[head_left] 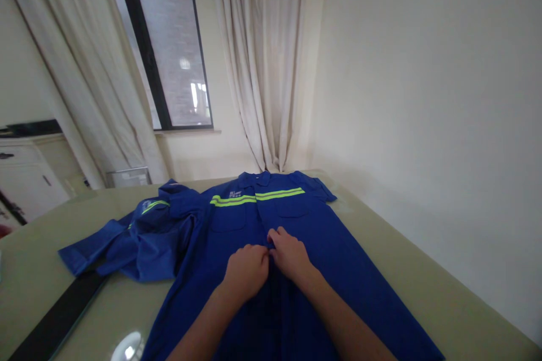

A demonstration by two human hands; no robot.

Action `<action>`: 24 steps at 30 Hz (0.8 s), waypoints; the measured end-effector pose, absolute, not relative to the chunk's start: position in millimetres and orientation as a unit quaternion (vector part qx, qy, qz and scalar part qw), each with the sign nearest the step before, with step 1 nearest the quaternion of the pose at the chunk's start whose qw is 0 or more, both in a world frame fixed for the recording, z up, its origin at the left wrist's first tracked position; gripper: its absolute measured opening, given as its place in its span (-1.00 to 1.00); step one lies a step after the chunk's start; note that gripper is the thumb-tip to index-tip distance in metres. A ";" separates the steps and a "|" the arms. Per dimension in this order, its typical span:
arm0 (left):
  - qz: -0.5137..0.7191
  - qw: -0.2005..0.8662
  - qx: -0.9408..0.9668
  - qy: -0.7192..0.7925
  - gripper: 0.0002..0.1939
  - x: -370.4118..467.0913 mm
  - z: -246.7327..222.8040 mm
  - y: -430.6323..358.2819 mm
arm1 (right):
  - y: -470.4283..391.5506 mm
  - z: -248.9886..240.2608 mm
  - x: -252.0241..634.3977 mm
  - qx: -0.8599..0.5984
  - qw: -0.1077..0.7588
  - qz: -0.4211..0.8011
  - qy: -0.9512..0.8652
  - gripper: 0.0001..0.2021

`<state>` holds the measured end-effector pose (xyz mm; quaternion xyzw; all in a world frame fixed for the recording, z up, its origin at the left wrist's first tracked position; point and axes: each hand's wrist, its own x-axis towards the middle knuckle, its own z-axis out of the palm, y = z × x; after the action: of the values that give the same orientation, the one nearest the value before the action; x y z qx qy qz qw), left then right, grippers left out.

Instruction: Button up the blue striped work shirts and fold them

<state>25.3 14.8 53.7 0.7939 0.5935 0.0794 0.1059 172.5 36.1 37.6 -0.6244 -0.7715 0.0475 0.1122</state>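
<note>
A blue work jacket (228, 237) with a yellow-green and grey stripe across its chest lies spread out, collar at the far end. Along its front opening, around the middle, my left hand (248, 269) has its fingers curled closed on the placket edge. Close against it, my right hand (288, 251) pinches the same front edge, fingertips nearly meeting those of the left. Whatever button or fastener is between the fingertips is hidden. Left of the jacket lies a second, crumpled blue garment (156, 237) with a similar stripe.
The pale green table (368, 214) runs along a bare wall on the right. A long black strip (63, 316) lies at left, partly beneath the crumpled garment. A round white shiny spot (128, 346) shows near the front edge. Curtains (266, 67) and a window stand behind; a white cabinet (34, 175) is far left.
</note>
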 end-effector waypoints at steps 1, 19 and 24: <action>0.090 0.101 0.782 0.608 -0.65 27.8 48.4 21.2 | 35.9 32.2 173.1 -0.618 0.124 0.040 -0.776 -0.82; 0.326 0.293 0.695 0.570 -0.73 20.4 -6.1 70.9 | 45.5 8.9 185.5 -0.558 0.237 0.062 -0.793 -0.84; 0.368 0.244 0.743 0.502 -0.68 20.1 -7.1 69.7 | 52.0 7.8 189.8 -0.570 0.306 0.130 -0.752 -0.84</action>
<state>20.1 69.7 -7.1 0.7433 0.5023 0.3682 0.2442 189.8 52.0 7.8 -0.5699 -0.7515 0.1300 0.3058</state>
